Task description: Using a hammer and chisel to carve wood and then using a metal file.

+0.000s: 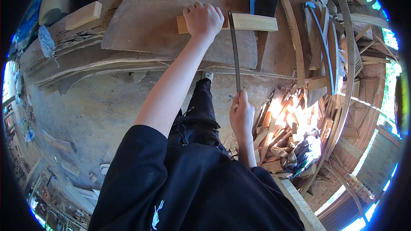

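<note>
A pale wooden block [252,22] lies crosswise on a large brown board [145,21] on the bench. My left hand [203,20] is closed over the block's left part and presses it down from above. My right hand [242,113], low in front of the bench, is closed around the near end of a long, narrow dark metal tool [236,55]. The tool points away from me, and its far end crosses the block just right of my left hand. I cannot tell whether it is a file or a saw seen edge-on.
A black and blue curled sheet [265,5] lies behind the block's right end. Another wood block [84,15] and a grey fluffy brush [46,42] are at the far left. Wood scraps [282,132] are piled at right. A bow-shaped blue tool [322,45] leans there among planks.
</note>
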`<move>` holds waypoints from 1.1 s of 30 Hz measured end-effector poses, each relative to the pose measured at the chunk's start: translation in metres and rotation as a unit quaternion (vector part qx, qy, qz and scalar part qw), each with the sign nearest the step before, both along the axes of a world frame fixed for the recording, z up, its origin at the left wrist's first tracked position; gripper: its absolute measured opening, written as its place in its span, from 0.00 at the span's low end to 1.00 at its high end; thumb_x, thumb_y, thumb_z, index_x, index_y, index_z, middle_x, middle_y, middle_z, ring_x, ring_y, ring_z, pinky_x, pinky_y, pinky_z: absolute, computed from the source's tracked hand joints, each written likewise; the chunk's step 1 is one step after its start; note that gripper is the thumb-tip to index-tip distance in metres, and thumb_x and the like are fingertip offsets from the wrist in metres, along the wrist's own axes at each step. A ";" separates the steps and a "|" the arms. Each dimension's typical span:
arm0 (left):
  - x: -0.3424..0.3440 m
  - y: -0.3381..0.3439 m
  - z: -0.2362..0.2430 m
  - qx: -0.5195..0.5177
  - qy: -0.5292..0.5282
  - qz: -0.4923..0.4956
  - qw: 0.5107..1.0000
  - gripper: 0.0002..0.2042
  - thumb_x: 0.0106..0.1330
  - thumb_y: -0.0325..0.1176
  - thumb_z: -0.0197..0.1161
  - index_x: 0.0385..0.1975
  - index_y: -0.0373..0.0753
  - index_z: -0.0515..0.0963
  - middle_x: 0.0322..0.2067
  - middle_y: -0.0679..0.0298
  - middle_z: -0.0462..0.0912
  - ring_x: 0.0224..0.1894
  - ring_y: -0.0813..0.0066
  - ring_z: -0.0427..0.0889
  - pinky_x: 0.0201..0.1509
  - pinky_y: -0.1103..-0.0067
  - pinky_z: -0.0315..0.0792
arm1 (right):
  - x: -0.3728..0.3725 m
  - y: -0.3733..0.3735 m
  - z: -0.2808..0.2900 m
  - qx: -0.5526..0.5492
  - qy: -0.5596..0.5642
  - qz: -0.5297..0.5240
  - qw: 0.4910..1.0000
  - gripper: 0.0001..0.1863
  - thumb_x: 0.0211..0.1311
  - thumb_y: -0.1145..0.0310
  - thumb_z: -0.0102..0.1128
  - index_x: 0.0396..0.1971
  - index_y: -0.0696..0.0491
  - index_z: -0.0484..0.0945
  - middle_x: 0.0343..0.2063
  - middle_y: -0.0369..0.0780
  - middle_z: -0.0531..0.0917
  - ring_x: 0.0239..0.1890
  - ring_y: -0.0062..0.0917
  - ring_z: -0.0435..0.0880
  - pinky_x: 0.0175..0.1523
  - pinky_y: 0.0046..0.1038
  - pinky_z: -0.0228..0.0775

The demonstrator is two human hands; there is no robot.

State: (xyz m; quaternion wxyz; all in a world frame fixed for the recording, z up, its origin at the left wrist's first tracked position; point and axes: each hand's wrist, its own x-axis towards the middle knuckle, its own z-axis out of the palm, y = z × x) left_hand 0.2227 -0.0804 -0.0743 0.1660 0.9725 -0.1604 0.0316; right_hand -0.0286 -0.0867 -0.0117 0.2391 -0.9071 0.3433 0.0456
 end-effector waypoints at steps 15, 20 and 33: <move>0.000 -0.001 -0.007 -0.021 -0.043 0.017 0.999 0.19 0.58 0.40 0.44 0.17 0.36 0.78 0.27 0.54 0.79 0.33 0.60 0.78 0.44 0.66 0.66 | -0.004 0.000 0.012 -0.014 0.002 -0.017 1.000 0.08 0.62 0.69 0.45 0.27 0.57 0.65 0.11 0.51 0.71 0.17 0.47 0.73 0.20 0.41 0.59; 0.000 -0.003 -0.007 -0.028 -0.035 0.011 0.999 0.19 0.57 0.39 0.43 0.16 0.36 0.78 0.26 0.54 0.79 0.32 0.59 0.78 0.43 0.66 0.66 | -0.010 0.003 0.022 -0.007 0.031 -0.007 0.999 0.06 0.61 0.70 0.44 0.27 0.55 0.62 0.11 0.50 0.72 0.17 0.49 0.72 0.22 0.46 0.60; 0.001 -0.001 -0.004 -0.031 -0.010 0.007 0.999 0.17 0.57 0.39 0.45 0.20 0.36 0.79 0.28 0.54 0.79 0.35 0.61 0.76 0.44 0.67 0.64 | 0.000 0.001 0.043 -0.011 0.052 0.013 0.999 0.06 0.61 0.70 0.44 0.28 0.55 0.62 0.13 0.51 0.73 0.19 0.50 0.72 0.25 0.48 0.60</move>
